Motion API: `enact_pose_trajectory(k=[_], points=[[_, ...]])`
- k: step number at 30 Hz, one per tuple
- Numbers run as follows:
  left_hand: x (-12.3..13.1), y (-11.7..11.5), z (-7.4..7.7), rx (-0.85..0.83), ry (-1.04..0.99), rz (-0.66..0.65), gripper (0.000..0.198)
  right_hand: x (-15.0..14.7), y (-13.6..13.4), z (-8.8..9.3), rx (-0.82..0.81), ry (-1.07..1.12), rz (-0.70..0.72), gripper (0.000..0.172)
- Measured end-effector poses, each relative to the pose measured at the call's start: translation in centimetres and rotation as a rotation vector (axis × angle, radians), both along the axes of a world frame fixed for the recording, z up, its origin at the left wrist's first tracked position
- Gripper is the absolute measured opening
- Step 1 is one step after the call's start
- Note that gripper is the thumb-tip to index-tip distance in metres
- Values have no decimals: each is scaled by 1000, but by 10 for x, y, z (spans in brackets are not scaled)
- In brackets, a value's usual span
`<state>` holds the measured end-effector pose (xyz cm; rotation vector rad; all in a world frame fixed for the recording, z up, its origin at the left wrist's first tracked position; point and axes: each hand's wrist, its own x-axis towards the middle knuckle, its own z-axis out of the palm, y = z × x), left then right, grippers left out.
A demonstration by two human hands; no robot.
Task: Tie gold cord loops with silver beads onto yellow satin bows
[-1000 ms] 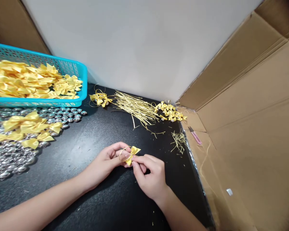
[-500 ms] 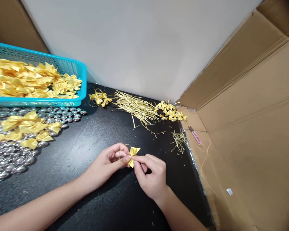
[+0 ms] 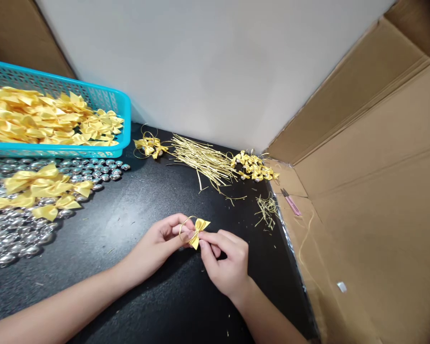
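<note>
A yellow ribbon bow (image 3: pixel 201 225) with a loop of thin gold cord (image 3: pixel 181 228) is held above the black table (image 3: pixel 136 306). My left hand (image 3: pixel 168 236) is closed on the bow's left side, thumb and fingers pinching it beside the cord loop. From the right, my right hand (image 3: pixel 227 258) pinches close to the bow's middle with thumb and forefinger. Whether these fingertips grip the ribbon or a cord end is too small to make out.
At left, a turquoise basket (image 3: pixel 127 119) holds many yellow bows. Silver beads (image 3: pixel 17 234) lie in front, with loose bows (image 3: pixel 46 184) on top. Gold cords (image 3: pixel 204 160) lie between finished-looking bow clusters (image 3: pixel 150 145). Cord scraps (image 3: pixel 267 210) and pink thread snips (image 3: pixel 291 203) lie right.
Almost nothing differs. Both hands still hold the bow in the same pinch, and the whole view has shifted very slightly.
</note>
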<state>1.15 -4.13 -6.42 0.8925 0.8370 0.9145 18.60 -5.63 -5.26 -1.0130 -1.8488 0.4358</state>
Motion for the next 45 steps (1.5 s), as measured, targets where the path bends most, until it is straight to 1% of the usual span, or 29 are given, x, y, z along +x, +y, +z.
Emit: enact_pose_trajectory(k=[5, 10, 17, 24, 29, 33, 38, 41, 45], points=[[0, 0, 0, -7, 18, 8, 31, 0, 0, -1, 7, 1, 5, 16], [0, 0, 1, 12, 18, -15, 30, 0, 0, 1, 2, -9, -1, 16], [2, 1, 1, 0, 60, 3, 31, 0, 1, -1, 7, -1, -7, 16], [2, 0, -1, 2, 7, 7, 29, 1, 1, 2, 93, 10, -16, 15], [2, -1, 1, 22, 2, -15, 24, 1, 2, 0, 51, -8, -8, 14], [2, -1, 4, 22, 11, -24, 22, 1, 2, 0, 55, -23, -11, 15], [1, -1, 2, 23, 10, -8, 24, 1, 1, 1, 88, -20, -17, 14], [1, -1, 2, 22, 41, 0, 24, 1, 1, 1, 72, -32, -20, 15], [2, -2, 5, 32, 79, 3, 21, 0, 2, 1, 55, -48, -32, 16]])
